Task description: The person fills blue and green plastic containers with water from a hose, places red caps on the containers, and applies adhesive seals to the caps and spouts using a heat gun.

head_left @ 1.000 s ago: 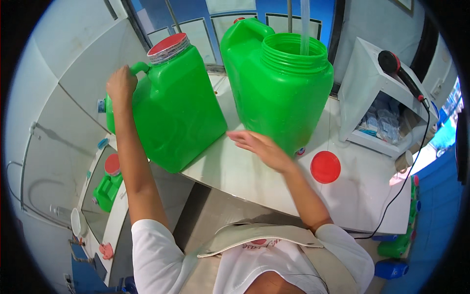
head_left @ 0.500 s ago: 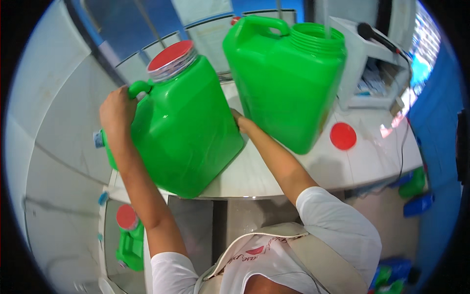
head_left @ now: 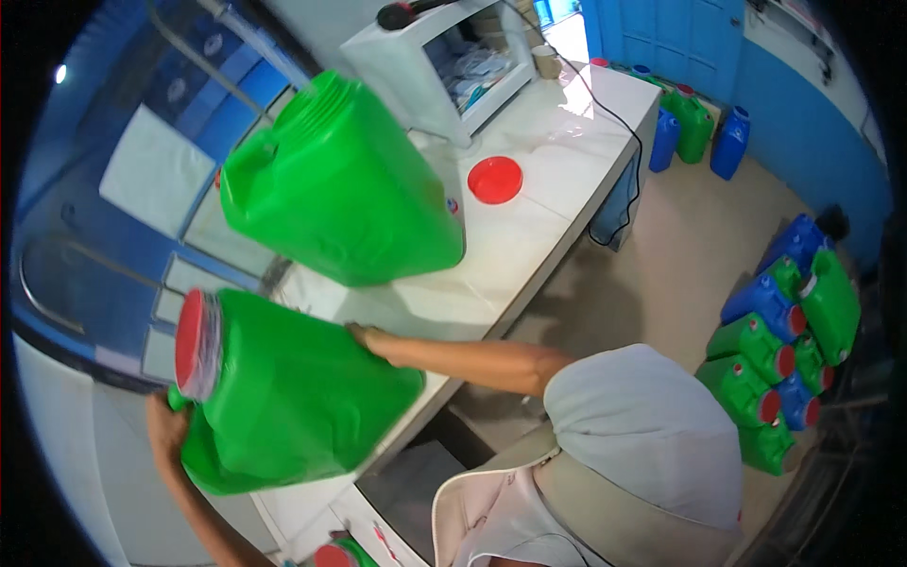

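Observation:
A large green jerrycan (head_left: 293, 387) with a red cap (head_left: 190, 345) stands on the white counter at the left. A clear wrap shows round the neck below the cap. My left hand (head_left: 166, 427) is closed round its handle. My right hand (head_left: 375, 343) presses against the jerrycan's right side; its fingertips are partly hidden. Just beyond stands a second green jerrycan (head_left: 354, 189), its wide threaded mouth uncovered. Beside that one, a loose red lid (head_left: 495, 180) lies on the counter.
A white open-fronted cabinet (head_left: 444, 71) with a microphone (head_left: 402, 13) on top stands at the far counter end. A black cable (head_left: 619, 118) hangs over the counter edge. Several green and blue jerrycans (head_left: 756, 345) are grouped on the floor at the right, others by the blue door (head_left: 671, 42).
My view has swung to the right, so the counter looks slanted and the floor jerrycans come into sight. Both hands stay on the capped jerrycan.

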Demonstrator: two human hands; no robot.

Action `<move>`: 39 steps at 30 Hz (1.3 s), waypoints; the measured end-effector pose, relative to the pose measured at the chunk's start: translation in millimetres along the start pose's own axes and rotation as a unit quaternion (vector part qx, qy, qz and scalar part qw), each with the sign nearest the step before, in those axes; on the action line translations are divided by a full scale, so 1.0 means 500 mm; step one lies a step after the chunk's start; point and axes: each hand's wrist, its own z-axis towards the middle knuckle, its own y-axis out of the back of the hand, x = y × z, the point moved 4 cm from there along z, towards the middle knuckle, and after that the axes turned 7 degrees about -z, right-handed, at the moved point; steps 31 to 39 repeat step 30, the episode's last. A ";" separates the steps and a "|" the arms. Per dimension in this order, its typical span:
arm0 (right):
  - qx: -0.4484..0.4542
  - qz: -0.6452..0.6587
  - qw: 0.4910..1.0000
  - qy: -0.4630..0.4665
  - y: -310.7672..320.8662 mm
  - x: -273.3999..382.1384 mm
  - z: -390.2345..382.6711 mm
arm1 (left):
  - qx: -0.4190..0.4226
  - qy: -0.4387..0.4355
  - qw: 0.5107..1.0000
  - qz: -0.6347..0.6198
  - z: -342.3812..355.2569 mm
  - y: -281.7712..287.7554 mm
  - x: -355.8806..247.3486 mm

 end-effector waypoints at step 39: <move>-0.257 0.250 0.922 0.147 0.542 -0.326 -0.676 | 0.738 -0.044 0.665 0.105 -0.250 -0.191 -0.966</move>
